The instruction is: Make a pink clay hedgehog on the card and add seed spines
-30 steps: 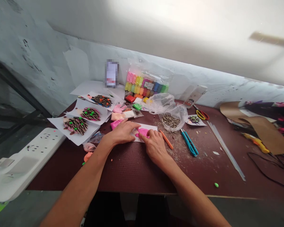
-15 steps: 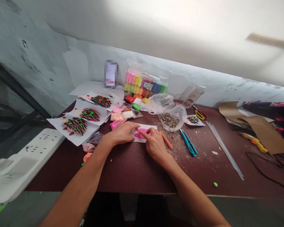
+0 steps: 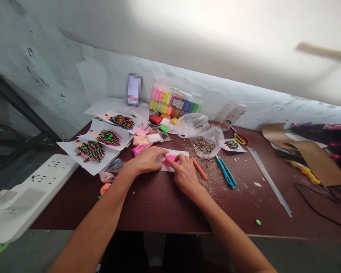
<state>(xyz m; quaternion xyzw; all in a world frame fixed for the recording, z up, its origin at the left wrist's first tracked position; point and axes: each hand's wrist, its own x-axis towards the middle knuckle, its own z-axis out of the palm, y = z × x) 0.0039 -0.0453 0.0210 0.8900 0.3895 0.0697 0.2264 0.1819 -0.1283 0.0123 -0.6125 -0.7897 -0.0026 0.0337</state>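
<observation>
A small white paper card point(image 3: 174, 169) lies flat on the brown table in front of me, with a patch of bright pink modelling clay point(image 3: 168, 159) on it. My left hand point(image 3: 148, 159) rests at the card's left end, thumb and forefinger spread apart over its edge. From the right, my right hand point(image 3: 185, 172) presses an outstretched forefinger onto the pink clay, while its other fingers are partly curled. Behind my left hand lies a lump of pink clay point(image 3: 136, 150). Just right of my right hand is an orange stick-like tool point(image 3: 199, 169).
Finished-looking spiky clay hedgehogs point(image 3: 90, 151) lie on papers at left. Behind are clay packs point(image 3: 174, 104) and a plastic bag of striped seeds point(image 3: 205, 146). Rightward lie a teal utility knife point(image 3: 226, 172), scissors point(image 3: 241, 138), clear sticks point(image 3: 269, 182) and a glue gun point(image 3: 307, 172).
My right hand has shifted very slightly left over the pink clay, its forefinger still pressing there. My left hand stays in place on the card.
</observation>
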